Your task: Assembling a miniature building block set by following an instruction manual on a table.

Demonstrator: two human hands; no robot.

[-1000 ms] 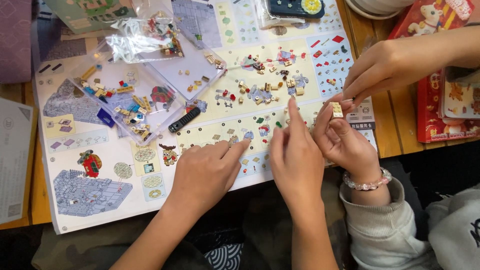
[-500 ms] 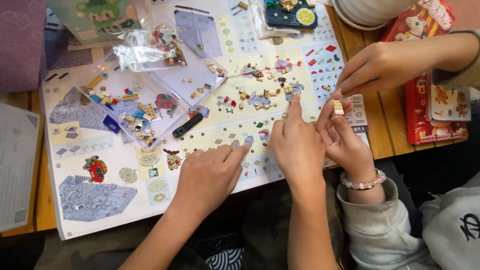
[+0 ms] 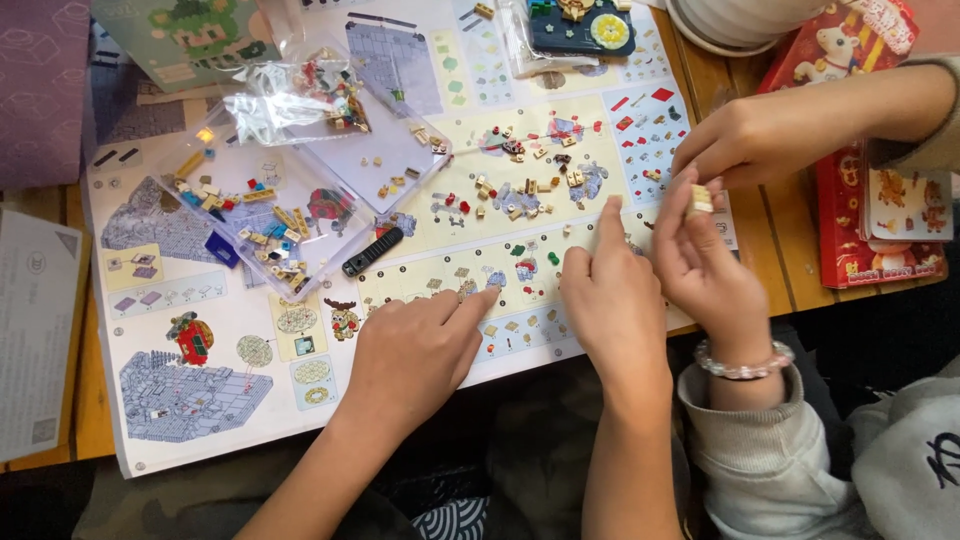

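Covering wooden table (image 3: 775, 250), large instruction sheet (image 3: 250, 400) under scattered bricks (image 3: 520, 195)

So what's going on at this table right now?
A person rests both bare hands on a large building-brick instruction sheet. The left hand and right hand each point an index finger at its diagrams, holding nothing. Beside them, another person's hand with a bead bracelet pinches a small tan brick. Loose small bricks lie in a clear plastic tray on the sheet.
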